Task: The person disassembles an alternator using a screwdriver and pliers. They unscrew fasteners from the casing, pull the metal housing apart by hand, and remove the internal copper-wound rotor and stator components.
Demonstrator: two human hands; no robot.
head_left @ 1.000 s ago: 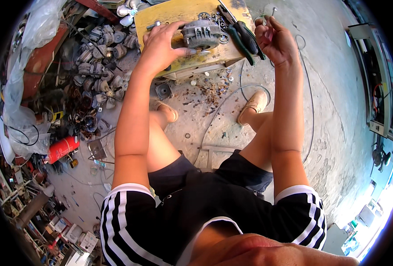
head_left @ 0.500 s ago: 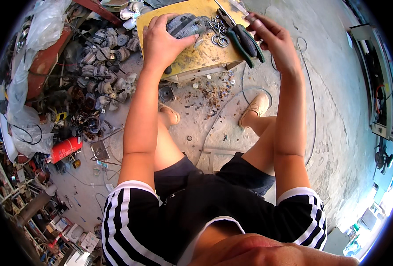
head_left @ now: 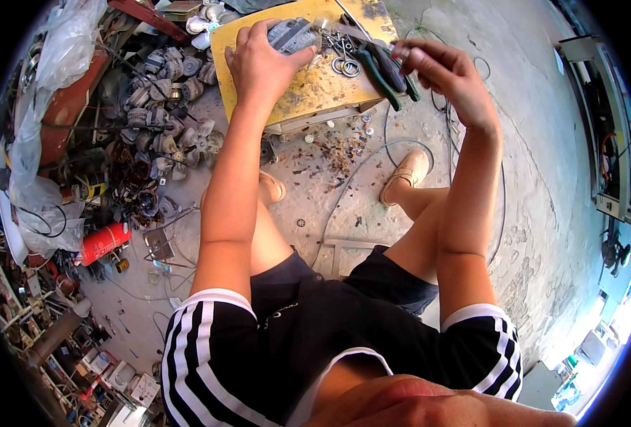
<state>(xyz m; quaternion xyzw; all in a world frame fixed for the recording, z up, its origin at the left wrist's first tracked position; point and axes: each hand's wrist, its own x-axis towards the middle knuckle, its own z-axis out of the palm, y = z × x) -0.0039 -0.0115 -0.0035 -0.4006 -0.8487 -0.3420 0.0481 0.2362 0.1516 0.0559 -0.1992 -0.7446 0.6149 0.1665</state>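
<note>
Left hand (head_left: 264, 65): thumb and fingers spread wide and curved round a motor; palm down. Motor (head_left: 295, 37): grey, ribbed, one, on the worktop (head_left: 294, 103) under and just right of the left hand, partly covered by its fingers. Right hand (head_left: 458, 77): raised just right of the worktop, thumb and fingertips pinching a slim tool. Slim tool (head_left: 354, 31): pale, blurred, running from the right hand toward the motor; whether its tip touches cannot be told. Worktop: yellow, stained, scuffed, beneath the left hand. Pliers (head_left: 378, 77): one pair, dark green handles, between the hands, nearer the right. Screwdriver (head_left: 392, 74): black handle, lying along the pliers, just left of the right hand. Rings (head_left: 349, 68): metal, between the hands, beside the pliers. Screws (head_left: 341, 44): several, loose, just beyond the rings. Motor pile (head_left: 174, 65): grey units heaped on the floor (head_left: 305, 242), left of the left hand. Fan blades (head_left: 200, 23): pale, beyond and left of the left hand. Cylinder (head_left: 104, 243): red, on its side, well to the left and nearer the body. Cable (head_left: 347, 191): grey, looped across the floor, between and below the hands.
</note>
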